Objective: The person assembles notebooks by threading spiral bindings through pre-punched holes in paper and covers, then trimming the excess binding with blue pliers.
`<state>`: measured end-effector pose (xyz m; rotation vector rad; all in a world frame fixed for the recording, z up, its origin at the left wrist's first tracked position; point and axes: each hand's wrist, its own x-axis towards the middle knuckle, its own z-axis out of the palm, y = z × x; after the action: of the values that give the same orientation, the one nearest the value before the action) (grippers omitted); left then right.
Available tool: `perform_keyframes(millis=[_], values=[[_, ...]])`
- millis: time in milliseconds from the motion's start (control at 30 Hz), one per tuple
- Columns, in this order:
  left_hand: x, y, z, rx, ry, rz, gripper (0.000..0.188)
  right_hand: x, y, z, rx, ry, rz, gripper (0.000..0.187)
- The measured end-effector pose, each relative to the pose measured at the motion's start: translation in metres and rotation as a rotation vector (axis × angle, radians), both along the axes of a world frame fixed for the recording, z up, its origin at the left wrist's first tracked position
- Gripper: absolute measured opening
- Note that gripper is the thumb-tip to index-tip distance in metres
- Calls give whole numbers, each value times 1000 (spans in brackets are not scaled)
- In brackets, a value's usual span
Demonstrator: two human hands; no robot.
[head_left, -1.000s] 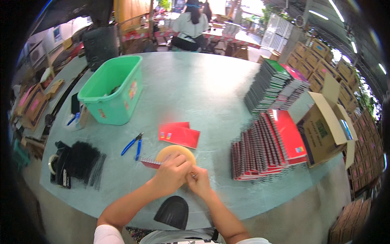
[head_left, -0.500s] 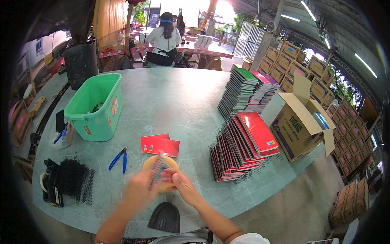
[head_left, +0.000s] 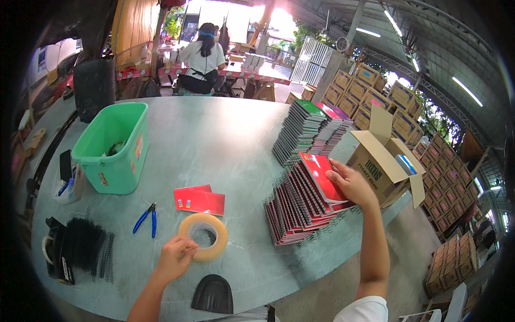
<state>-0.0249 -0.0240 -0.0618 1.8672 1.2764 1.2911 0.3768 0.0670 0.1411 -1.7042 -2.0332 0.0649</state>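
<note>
My right hand (head_left: 351, 183) grips the right edge of the top red spiral notebook (head_left: 320, 174), its thumb on the cover. That notebook lies on a leaning stack of red spiral notebooks (head_left: 292, 214), with loose wire ends sticking out at the sides. Beside the lower left of a wide roll of clear tape (head_left: 221, 247), my left hand (head_left: 176, 258) has its fingers pinched together; whatever they hold, if anything, is too small to make out. Two loose red covers (head_left: 201, 203) overlap just beyond the tape. Blue-handled cutting pliers (head_left: 145, 219) lie left of it.
A green bin (head_left: 110, 177) stands at the left, behind black spiral coils (head_left: 88, 248) next to a black holder (head_left: 59, 251). A dark rounded pad (head_left: 213, 294) lies near the front edge. Green and purple notebook stacks (head_left: 300, 129) and an open carton (head_left: 370, 172) stand at the right.
My hands were together over the tape roll with a dark spiral coil between them. My right hand has moved to the red stack; my left has dropped beside the tape. The view has shifted.
</note>
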Motion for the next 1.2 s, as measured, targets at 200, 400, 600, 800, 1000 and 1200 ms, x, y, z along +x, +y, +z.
perform_keyframes(millis=[200, 400, 600, 800, 1000, 1200], values=[[-21, 3, -11, -142, 16, 176, 10, 30, 9, -15, -106, 427, 31, 41], [-29, -2, -28, -128, -34, 214, 10, -34, -4, 9, -64, -50, -211, 31], [-53, -4, -23, -166, 20, 327, 9, -65, -36, 18, 698, -756, -107, 39], [-167, -16, -46, -161, 401, 936, 21, -214, -33, -42, 323, 54, 711, 25], [-169, -16, -44, -404, 506, 1060, 29, -270, 116, -190, -190, -65, 442, 29], [-179, -35, -38, -507, 539, 1033, 31, -232, 156, -200, -384, -291, 90, 44]])
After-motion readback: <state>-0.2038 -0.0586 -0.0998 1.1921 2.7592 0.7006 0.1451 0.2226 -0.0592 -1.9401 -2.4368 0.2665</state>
